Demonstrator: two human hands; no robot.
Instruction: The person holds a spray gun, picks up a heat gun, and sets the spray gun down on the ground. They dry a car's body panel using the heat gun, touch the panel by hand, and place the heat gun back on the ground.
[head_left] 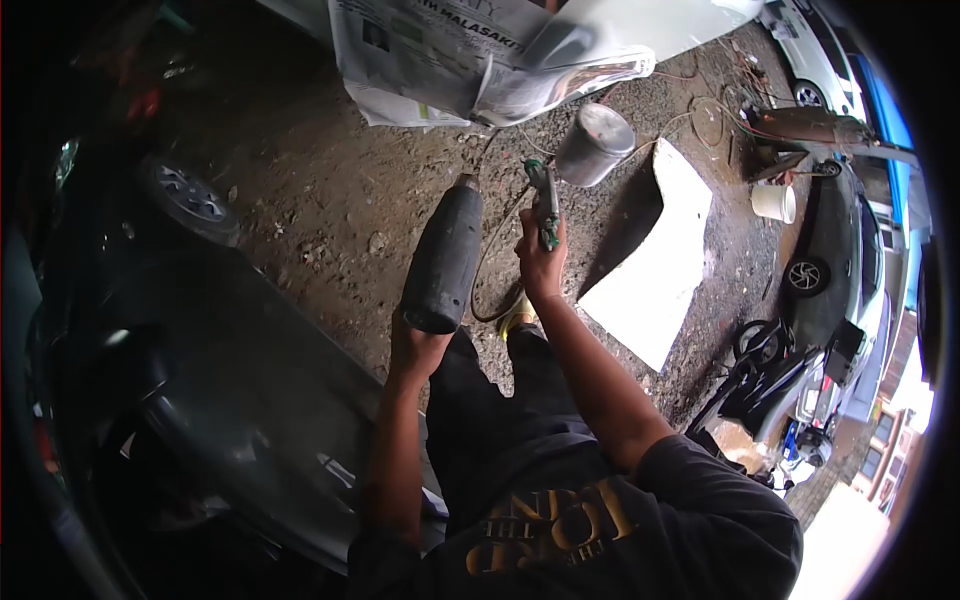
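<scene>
My left hand [420, 348] is wrapped round the lower end of a dark grey cylindrical container [443, 258], which has a narrow tip pointing away from me. To its right, my right hand [543, 258] grips a spray gun [545, 205] with green parts. The gun and the container are apart. A hose [477, 290] curves over the ground between them. Just beyond the gun stands a grey metal can [596, 145].
A white panel [660, 260] lies on the ground at right. Newspaper [440, 60] covers a surface ahead. A dark car [250, 370] fills the left side. Farther right are a white bucket [773, 202], a motorcycle [770, 385] and parked cars [835, 240].
</scene>
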